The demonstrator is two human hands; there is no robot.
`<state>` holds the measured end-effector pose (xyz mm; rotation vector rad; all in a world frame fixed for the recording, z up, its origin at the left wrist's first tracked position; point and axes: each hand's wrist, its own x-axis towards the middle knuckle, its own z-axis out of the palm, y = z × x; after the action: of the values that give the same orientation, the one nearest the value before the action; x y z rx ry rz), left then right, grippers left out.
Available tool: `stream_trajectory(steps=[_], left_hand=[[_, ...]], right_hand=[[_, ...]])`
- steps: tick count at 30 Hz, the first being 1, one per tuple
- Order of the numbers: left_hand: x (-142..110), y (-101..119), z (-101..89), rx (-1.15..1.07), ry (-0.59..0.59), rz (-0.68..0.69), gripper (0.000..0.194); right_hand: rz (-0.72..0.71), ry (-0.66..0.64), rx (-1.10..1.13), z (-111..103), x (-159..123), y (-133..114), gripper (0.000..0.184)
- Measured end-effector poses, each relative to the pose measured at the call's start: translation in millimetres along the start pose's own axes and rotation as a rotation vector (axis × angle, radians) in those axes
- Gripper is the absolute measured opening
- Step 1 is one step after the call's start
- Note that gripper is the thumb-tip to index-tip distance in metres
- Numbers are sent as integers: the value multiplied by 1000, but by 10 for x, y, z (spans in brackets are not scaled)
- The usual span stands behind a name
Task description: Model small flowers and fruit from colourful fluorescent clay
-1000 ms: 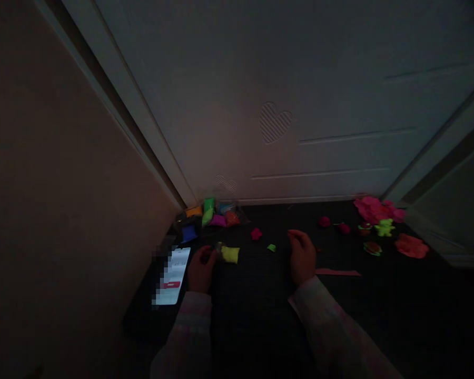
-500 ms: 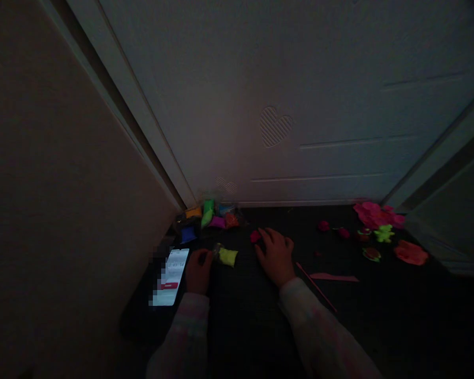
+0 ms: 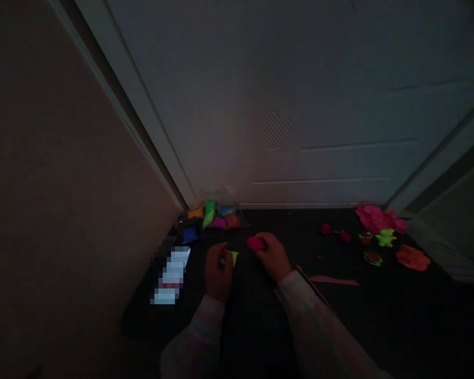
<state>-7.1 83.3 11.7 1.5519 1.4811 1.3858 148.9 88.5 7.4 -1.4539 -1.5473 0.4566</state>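
The right hand (image 3: 274, 255) pinches a bright pink piece (image 3: 256, 242) between thumb and fingers; the piece pokes out past the fingertips on their left side, over the dark worktop (image 3: 253, 326). To the left of it, a short way off, is the left hand (image 3: 218, 271), its fingers curled toward the thumb; whether they grip anything is too dark to tell. A yellow packet (image 3: 234, 258) shows partly from behind those fingers, on the side facing the pink piece.

Left of the left hand lies a lit phone (image 3: 172, 275), its screen blurred into blocks. Beyond the hands, near the white door (image 3: 237, 131), sits a cluster of colored packets (image 3: 210, 213) in green, orange, purple, blue and red.

Just right of the right wrist, a thin pink stick (image 3: 316, 289) lies slantwise, with a flat pink knife-shaped tool (image 3: 335, 280) beside it. Farther right are two small dark pink lumps (image 3: 344, 237), a yellow-green bear-shaped figure (image 3: 386, 238), a large pink flower shape (image 3: 379, 219) behind it and a flat orange-red piece (image 3: 413, 258) in front.
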Motion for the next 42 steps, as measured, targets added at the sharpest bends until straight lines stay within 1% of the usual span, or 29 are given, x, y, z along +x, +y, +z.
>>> stream_trajectory(steps=[1,2,3,4,6,8,11,12,13,15,18,21,23,25,28,31,34,38,42], left_hand=[[-22,74,107,-46,-66,-13,34],[-35,140,213,-125,-160,-58,41],[-40,192,310,-347,-338,-234,47],[-37,228,393,-403,-421,-278,49],[-17,250,502,-501,-505,-360,47],[11,215,535,-535,-493,-385,41],[54,126,497,-601,-450,-431,26],[64,104,477,-626,-434,-448,22],[72,89,460,-652,-420,-466,20],[77,85,438,-704,-402,-506,21],[67,115,442,-750,-404,-557,22],[54,133,462,-761,-412,-588,21],[49,128,470,-763,-415,-599,21],[48,118,472,-766,-416,-606,20],[52,114,470,-787,-407,-617,17],[64,125,472,-832,-398,-636,15],[74,137,483,-893,-397,-654,16],[57,154,491,-953,-435,-681,21],[7,183,472,-998,-497,-710,25]], right_hand=[[-5,-1,29,-18,-20,-2,13],[-7,-2,56,-36,-41,2,12],[-4,-1,79,-56,-60,9,11],[2,-1,100,-76,-79,18,11],[21,-1,138,-116,-112,35,11],[43,-11,179,-150,-140,37,14],[71,-45,262,-176,-169,14,29],[82,-53,294,-177,-174,6,31],[94,-58,327,-176,-178,2,31],[122,-55,390,-169,-180,9,24],[180,-33,451,-157,-172,55,16],[238,-32,457,-158,-150,108,19],[264,-54,429,-182,-138,124,23],[279,-93,367,-239,-149,123,24],[286,-133,194,-404,-256,115,22],[266,-99,-50,-623,-469,133,17],[256,-58,-279,-799,-705,186,20],[261,-71,-461,-900,-901,293,21],[246,-61,-542,-954,-940,409,22]])
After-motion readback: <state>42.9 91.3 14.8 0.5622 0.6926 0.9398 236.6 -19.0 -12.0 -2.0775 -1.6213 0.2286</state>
